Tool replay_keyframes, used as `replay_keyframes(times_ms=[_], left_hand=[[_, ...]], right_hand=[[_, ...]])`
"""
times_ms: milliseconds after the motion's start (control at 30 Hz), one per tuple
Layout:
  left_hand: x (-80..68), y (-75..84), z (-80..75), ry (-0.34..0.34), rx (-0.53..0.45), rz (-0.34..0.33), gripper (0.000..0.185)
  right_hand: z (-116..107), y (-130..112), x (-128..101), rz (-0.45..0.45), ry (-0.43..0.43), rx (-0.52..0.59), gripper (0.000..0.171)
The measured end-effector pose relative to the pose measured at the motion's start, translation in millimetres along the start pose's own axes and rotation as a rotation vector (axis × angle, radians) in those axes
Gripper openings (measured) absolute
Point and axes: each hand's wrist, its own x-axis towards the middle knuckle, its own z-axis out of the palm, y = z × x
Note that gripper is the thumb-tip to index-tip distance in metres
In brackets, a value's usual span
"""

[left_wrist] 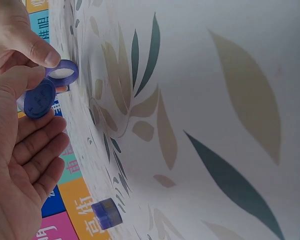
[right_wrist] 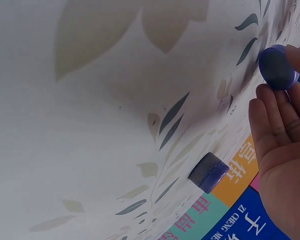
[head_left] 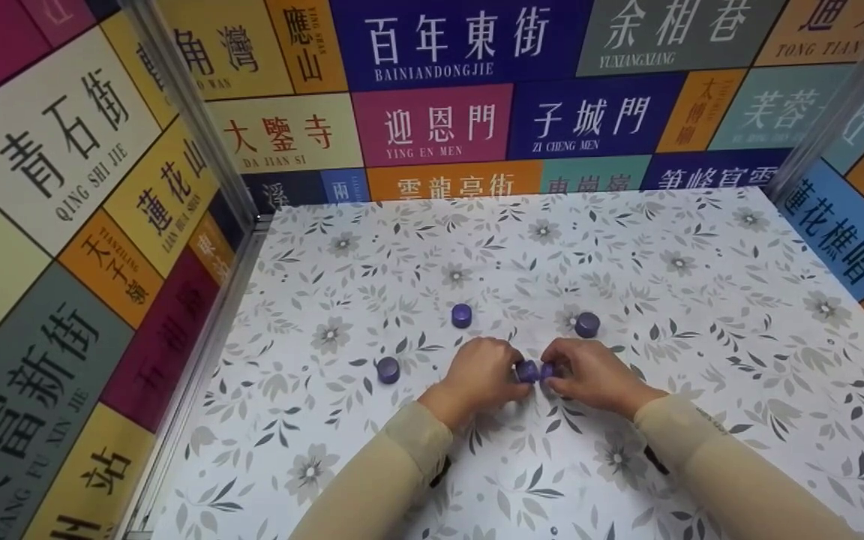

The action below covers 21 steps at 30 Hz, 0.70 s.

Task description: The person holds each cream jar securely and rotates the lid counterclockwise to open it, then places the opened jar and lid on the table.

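Note:
My left hand (head_left: 481,373) pinches a small purple round container (head_left: 526,371) between thumb and fingers. In the left wrist view its flat blue disc face (left_wrist: 40,98) shows faint raised marks. Close beside it, my right hand (head_left: 595,375) pinches a purple round cap-like piece (head_left: 547,372). That piece looks like a ring with a pale inside (left_wrist: 63,73) in the left wrist view, and shows a dark flat face (right_wrist: 277,69) in the right wrist view. The two pieces are apart by a narrow gap, just above the table.
Three small purple jars stand around the hands: one (head_left: 462,316) beyond the left hand, one (head_left: 587,325) beyond the right, one (head_left: 388,370) at the left. The table (head_left: 522,255) has a flowered white cover. Colourful sign-printed panels (head_left: 432,124) rise behind and at both sides.

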Motion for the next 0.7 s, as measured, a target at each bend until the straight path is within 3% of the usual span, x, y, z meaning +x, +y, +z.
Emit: replay_keyframes(times_ms=[267, 467, 700], left_hand=[[-0.8, 0.5, 0.1, 0.013, -0.001, -0.008, 0.023], [-3.3, 1.3, -1.2, 0.042, -0.006, 0.006, 0.023], [-2.8, 2.9, -2.1, 0.031, -0.002, 0.003, 0.024]], right_hand=[[-4.1, 0.6, -2.2, 0.013, -0.011, -0.011, 0.027], [-5.9, 2.4, -3.9, -0.034, -0.010, -0.033, 0.032], [-5.8, 5.7, -6.6, -0.100, -0.019, -0.101, 0.035]])
